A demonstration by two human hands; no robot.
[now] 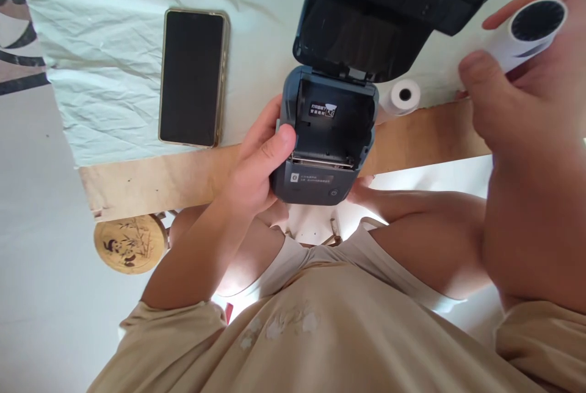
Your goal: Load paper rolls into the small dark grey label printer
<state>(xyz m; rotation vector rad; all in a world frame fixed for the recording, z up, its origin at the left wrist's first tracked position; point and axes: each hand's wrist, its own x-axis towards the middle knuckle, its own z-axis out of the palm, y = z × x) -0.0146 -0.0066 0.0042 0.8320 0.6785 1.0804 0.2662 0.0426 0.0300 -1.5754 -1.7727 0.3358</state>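
Black printer (336,130), lid open: left hand (256,167) grips its left side. Far right, right hand (522,97) holds a roll (519,45).

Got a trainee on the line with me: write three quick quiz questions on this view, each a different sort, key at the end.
1. True or false: the dark device's lid is shut.
2. Which hand grips a white roll?
3. Where does the phone lie?
A: on the round stool
B: on the pale cloth
C: in the left hand

Key:
1. False; the lid of the dark device stands open.
2. The right hand.
3. B.
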